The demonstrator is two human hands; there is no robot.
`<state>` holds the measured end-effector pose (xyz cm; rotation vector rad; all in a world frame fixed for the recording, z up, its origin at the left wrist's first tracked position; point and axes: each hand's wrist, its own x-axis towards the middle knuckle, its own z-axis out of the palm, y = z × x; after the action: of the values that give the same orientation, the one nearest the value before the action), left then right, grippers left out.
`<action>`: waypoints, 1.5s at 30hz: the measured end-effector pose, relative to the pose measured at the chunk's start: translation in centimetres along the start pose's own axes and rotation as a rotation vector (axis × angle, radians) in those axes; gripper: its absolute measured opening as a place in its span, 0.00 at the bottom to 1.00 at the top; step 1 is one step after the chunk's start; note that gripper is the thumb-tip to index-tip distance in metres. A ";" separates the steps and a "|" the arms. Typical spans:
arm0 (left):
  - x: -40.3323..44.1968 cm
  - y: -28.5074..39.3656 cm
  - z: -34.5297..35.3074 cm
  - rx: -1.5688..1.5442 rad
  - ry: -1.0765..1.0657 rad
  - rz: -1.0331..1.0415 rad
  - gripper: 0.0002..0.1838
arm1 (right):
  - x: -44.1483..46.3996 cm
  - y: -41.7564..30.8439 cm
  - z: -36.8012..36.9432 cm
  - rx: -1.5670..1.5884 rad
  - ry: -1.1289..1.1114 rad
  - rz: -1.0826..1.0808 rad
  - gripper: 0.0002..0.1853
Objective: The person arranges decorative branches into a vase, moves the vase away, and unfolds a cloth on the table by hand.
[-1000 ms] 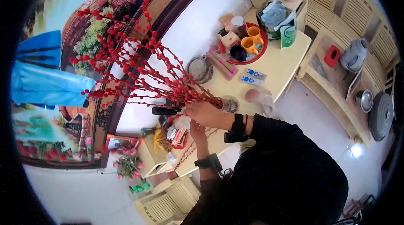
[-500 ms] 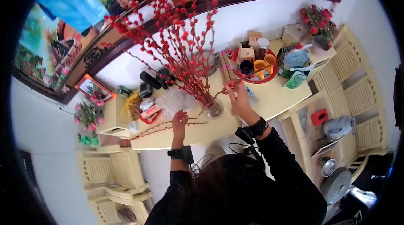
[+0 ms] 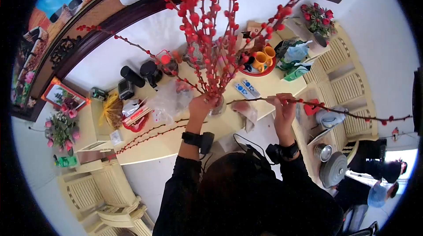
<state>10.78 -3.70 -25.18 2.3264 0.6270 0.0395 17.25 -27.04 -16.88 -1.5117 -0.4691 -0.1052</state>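
At the mouth of the vase (image 3: 218, 110), the left hand (image 3: 202, 105) is closed around the stems of the red bunch (image 3: 205, 39) standing in it. Right of the vase, the right hand (image 3: 284, 106) pinches a single branch (image 3: 319, 104), bare end toward the vase; loose twigs (image 3: 141, 140) lie left of it, a cloth (image 3: 246, 113) right

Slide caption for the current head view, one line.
Right hand holds one red-budded branch out sideways; left hand is at the base of the red bunch in a glass vase.
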 end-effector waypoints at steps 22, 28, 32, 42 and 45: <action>3.3 -1.1 2.6 -0.139 0.087 0.252 0.27 | -0.6 1.4 6.2 -0.223 -0.149 0.080 0.04; 2.9 0.1 1.2 -0.156 -0.033 0.084 0.20 | 0.6 2.0 4.6 -0.405 -0.261 0.075 0.04; 3.0 -0.6 1.6 -0.150 0.032 0.232 0.17 | 0.7 3.9 3.8 -0.327 -0.214 0.079 0.04; 2.8 0.1 1.7 -0.190 0.160 0.204 0.11 | 0.5 6.0 2.4 -0.095 -0.243 0.174 0.04; 2.7 -0.2 1.9 -0.212 0.110 0.119 0.10 | 0.6 5.7 2.0 -0.126 -0.231 0.103 0.05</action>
<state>13.47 -3.55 -27.14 2.1630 0.5112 0.2776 19.35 -24.49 -22.03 -1.6780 -0.5768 0.1240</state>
